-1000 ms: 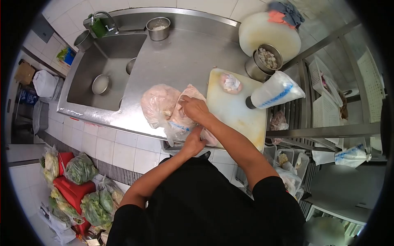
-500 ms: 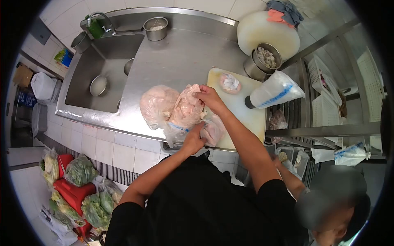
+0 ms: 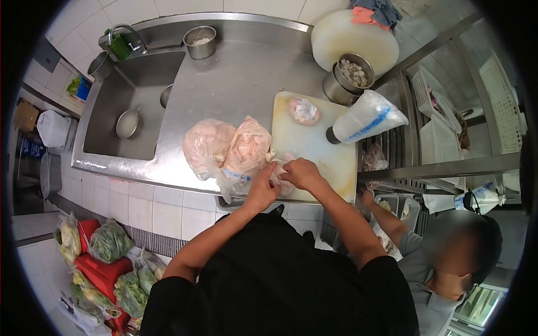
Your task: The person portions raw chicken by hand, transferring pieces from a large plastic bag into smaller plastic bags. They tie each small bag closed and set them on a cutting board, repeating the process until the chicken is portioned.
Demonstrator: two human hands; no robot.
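Note:
My left hand (image 3: pixel 265 186) and my right hand (image 3: pixel 303 174) meet at a small clear bag of pale meat (image 3: pixel 283 182), which lies at the left front corner of the white cutting board (image 3: pixel 336 168). Fingers of both hands are closed on the bag's plastic. Just left of them, a bag of pink meat (image 3: pixel 248 147) leans against a larger, rounder bag of meat (image 3: pixel 207 147) on the steel counter. Farther back on the board lies another small wrapped bag of meat (image 3: pixel 304 111).
A roll of clear bags (image 3: pixel 367 119) lies across the board's right edge. Behind it stand stacked steel pots (image 3: pixel 352 75). The sink (image 3: pixel 106 137) is at the left, a steel rack (image 3: pixel 443 173) at the right. A co-worker (image 3: pixel 431 263) reaches toward low trays at the right.
My right hand has left the top of the middle meat bag and moved down to the small bag beside my left hand. The co-worker has shifted. The whole view has moved slightly.

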